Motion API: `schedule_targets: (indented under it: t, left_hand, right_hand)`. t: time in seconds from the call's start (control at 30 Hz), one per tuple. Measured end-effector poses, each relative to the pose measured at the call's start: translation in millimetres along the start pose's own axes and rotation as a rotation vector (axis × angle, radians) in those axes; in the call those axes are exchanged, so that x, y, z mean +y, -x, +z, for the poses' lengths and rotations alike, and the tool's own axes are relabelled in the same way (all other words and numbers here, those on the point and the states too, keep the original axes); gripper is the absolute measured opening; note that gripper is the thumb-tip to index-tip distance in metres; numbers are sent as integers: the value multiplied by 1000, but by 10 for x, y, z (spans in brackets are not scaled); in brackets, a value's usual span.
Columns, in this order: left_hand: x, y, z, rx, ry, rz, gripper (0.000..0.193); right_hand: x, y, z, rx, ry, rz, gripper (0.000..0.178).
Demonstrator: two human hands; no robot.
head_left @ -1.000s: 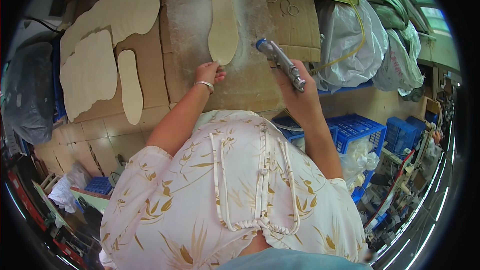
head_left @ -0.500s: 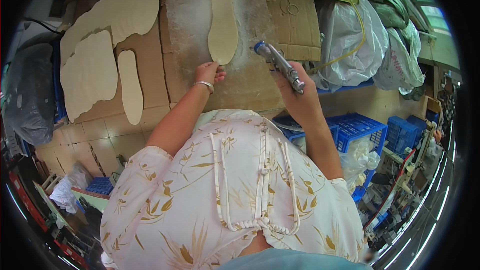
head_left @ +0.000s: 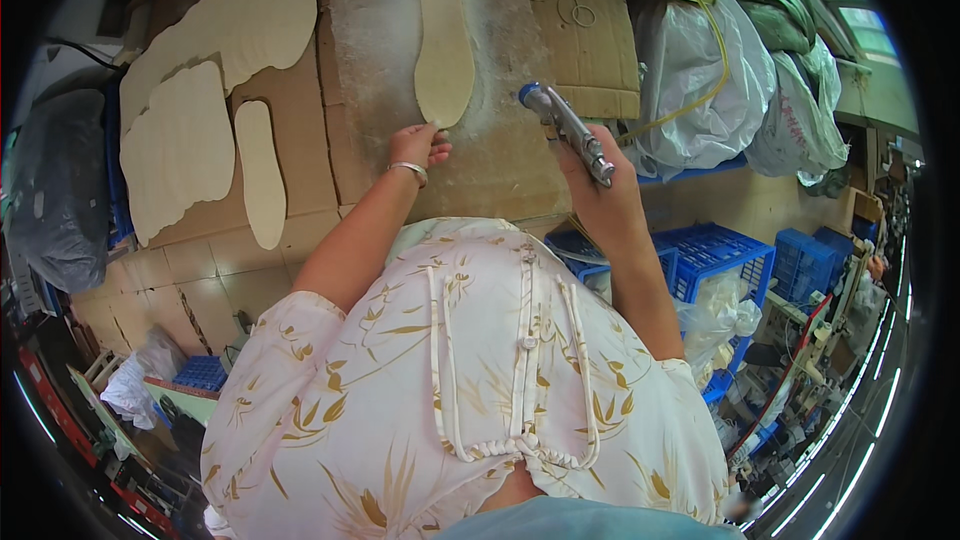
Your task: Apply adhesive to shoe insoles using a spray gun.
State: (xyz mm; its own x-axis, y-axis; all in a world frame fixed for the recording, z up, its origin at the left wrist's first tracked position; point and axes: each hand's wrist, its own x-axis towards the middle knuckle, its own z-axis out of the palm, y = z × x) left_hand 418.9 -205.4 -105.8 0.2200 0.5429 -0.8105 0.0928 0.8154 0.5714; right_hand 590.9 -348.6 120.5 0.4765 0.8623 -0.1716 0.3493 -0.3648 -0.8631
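A cream insole (head_left: 445, 50) lies lengthwise on a board (head_left: 375, 30) dusted with whitish residue. My left hand (head_left: 420, 145) pinches the insole's near end between thumb and finger. Wrapped in my right hand (head_left: 605, 175) is a metal spray gun (head_left: 570, 130) with a blue tip, tilted up and to the left, to the right of the insole and apart from it. Another single insole (head_left: 261, 175) rests on cardboard at the left. Beside it are overlapping rows of the same insoles (head_left: 180, 150).
Rubber bands (head_left: 583, 15) lie on cardboard at the far right. A yellow hose (head_left: 700, 105) runs past a white plastic bag (head_left: 700, 70). Blue crates (head_left: 715, 250) stand below at the right, and a dark bag (head_left: 60, 180) is at the left edge.
My right hand and the spray gun have shifted very slightly to the right. My left hand keeps its pinch on the insole's near end.
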Motion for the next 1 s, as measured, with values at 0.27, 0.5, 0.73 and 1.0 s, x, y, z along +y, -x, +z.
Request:
schedule_targets:
  t: [0.27,0.5,0.73,1.0]
  left_hand:
    - [-16,-14,-4,-10,-8,-7,22]
    - [-32,-31,-10,12,-1,0,20]
    - [-36,-37,-21,1,-1,-5,20]
    - [-22,-27,-18,-17,-25,-8,21]
  right_hand:
    - [14,47,11,-10,17,-1,22]
    - [-1,84,51,-33,11,21,23]
    - [1,176,62,-104,22,-35,24]
    - [-15,210,62,-64,52,2,24]
